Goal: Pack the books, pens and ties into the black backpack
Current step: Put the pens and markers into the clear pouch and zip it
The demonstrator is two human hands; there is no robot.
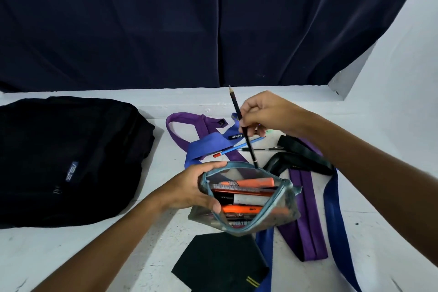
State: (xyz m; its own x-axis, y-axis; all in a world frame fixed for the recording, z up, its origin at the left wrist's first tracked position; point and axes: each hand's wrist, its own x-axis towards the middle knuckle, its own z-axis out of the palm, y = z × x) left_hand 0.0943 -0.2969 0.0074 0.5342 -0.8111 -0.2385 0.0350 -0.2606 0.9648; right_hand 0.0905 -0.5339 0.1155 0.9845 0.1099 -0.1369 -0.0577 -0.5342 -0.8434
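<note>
Head view. The right hand [265, 111] has its grip pinched on a dark pencil [241, 125], held steeply with the sharpened point up and the blunt end just at the far rim of the clear pencil pouch [246, 199]. The left hand [192, 187] has its grip wrapped round the pouch's near-left edge, thumb on the rim, keeping the mouth spread. The pouch is lifted off the surface [71, 256] and already crowded with orange markers and other pens.

Below the right grip lie a blue pencil [239, 146] and a black pen [260, 149], loose among the purple tie [305, 208], blue tie [331, 208] and black tie [301, 161]. The black backpack [68, 159] sits well to the left of the left grip, apparently closed. No books are in view.

Risks, as judged:
- The pencil end may catch on the zip rim or on the packed markers and skid outside the mouth.
- The one-sided left grip lets the pouch sag; a push could tip the contents out.
- Loose pens may be hidden by tie folds and left behind.
- The backpack is unopened; both hands are occupied.
</note>
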